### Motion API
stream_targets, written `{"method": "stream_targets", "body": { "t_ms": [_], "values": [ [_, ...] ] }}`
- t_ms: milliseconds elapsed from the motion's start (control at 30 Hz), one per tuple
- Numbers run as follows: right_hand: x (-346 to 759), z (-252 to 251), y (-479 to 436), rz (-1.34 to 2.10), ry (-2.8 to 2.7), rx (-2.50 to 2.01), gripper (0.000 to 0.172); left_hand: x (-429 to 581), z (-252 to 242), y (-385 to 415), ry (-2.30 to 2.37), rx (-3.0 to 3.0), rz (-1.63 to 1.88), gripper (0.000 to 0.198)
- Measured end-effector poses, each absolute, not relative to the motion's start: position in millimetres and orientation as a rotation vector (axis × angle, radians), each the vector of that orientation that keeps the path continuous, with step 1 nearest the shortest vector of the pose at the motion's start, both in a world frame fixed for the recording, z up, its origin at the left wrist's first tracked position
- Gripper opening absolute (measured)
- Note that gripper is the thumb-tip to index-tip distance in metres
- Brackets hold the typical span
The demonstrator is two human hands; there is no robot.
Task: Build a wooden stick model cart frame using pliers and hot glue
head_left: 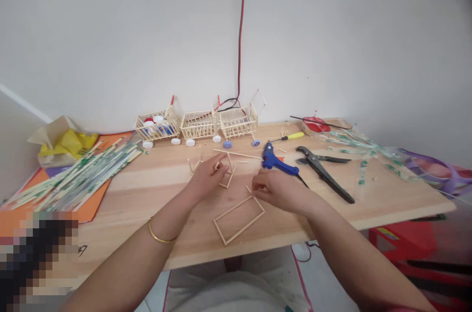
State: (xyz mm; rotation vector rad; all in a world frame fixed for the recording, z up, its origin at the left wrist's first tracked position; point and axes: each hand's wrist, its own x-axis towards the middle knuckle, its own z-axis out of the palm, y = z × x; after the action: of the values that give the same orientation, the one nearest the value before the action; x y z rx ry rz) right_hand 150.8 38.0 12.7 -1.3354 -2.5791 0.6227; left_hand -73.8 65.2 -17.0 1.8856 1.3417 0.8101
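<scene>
My left hand (209, 174) is closed in a pinch at a small frame of thin wooden sticks (231, 177), its fingers hiding part of it. More joined sticks (192, 168) show just left of the fingers. My right hand (276, 187) pinches a short wooden stick (248, 189), only one end of which shows. Just below that hand, a rectangular stick frame (245, 228) lies flat near the table's front edge. Beyond my right hand rests a blue glue gun (276, 162), with a long stick (243, 154) reaching toward its nozzle.
Three little stick carts on wheels (199, 125) stand along the wall. Black-handled cutters (328, 174) and a yellow-handled screwdriver (293, 137) lie right. Wrapped sticks (92, 169) are piled left on an orange sheet. Torn wrappers (363, 164) and a red-lined bowl (316, 126) are at far right.
</scene>
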Motion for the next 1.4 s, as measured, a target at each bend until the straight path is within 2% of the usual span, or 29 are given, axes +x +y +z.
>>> {"method": "stream_targets", "body": {
  "t_ms": [200, 367, 600, 733, 1033, 1400],
  "values": [
    [137, 6, 78, 0.580, -2.349, -1.354, 0.011, -66, -20, 71, 1.343, 1.981, 0.835, 0.033],
    [117, -8, 92, 0.771, -2.237, -1.309, 0.023, -67, -23, 74, 1.317, 2.087, 0.887, 0.030],
    [110, -19, 93, 0.796, -2.285, -1.111, 0.015, -67, -26, 72, 1.207, 2.258, 0.948, 0.025],
    [110, -20, 93, 0.797, -2.287, -1.143, 0.012, -69, -30, 73, 1.198, 2.303, 0.953, 0.025],
    [111, -18, 90, 0.788, -2.295, -1.227, 0.014, -74, -37, 73, 1.390, 2.393, 0.518, 0.027],
    [113, -20, 88, 0.677, -2.386, -1.190, 0.015, -73, -37, 72, 1.444, 2.389, 0.457, 0.025]
  ]
}}
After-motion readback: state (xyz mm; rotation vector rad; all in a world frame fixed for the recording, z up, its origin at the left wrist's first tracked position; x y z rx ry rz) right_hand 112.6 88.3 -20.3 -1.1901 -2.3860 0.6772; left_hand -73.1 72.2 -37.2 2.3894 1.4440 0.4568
